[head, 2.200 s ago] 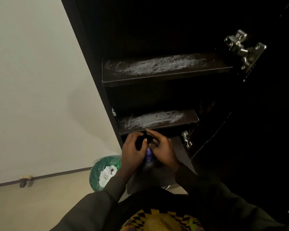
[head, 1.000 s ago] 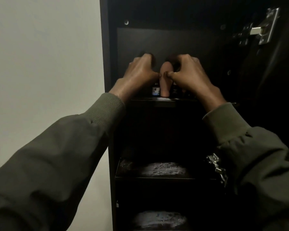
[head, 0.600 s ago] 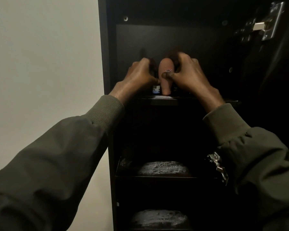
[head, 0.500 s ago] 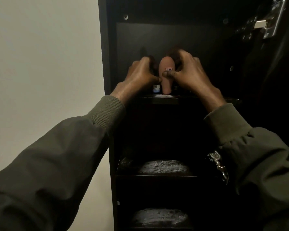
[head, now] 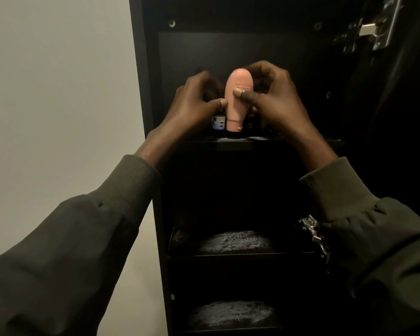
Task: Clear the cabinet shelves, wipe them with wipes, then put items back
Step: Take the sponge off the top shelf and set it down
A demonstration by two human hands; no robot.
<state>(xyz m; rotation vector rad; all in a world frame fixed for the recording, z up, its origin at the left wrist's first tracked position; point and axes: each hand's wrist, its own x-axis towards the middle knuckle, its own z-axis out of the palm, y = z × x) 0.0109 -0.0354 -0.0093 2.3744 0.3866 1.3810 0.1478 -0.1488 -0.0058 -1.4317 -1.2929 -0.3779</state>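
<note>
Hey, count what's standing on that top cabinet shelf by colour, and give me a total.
Pink: 1, the pink oval plastic bottle standing cap-down.
Dark: 1, the small dark bottle with a blue-and-white label.
Total: 2 clearly seen. Dark shapes behind the right hand are too dim to count.

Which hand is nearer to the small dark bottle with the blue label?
Left. The left hand is directly above the small dark bottle, covering its top. The right hand is farther right, beyond the pink bottle, with its thumb on that bottle.
</note>
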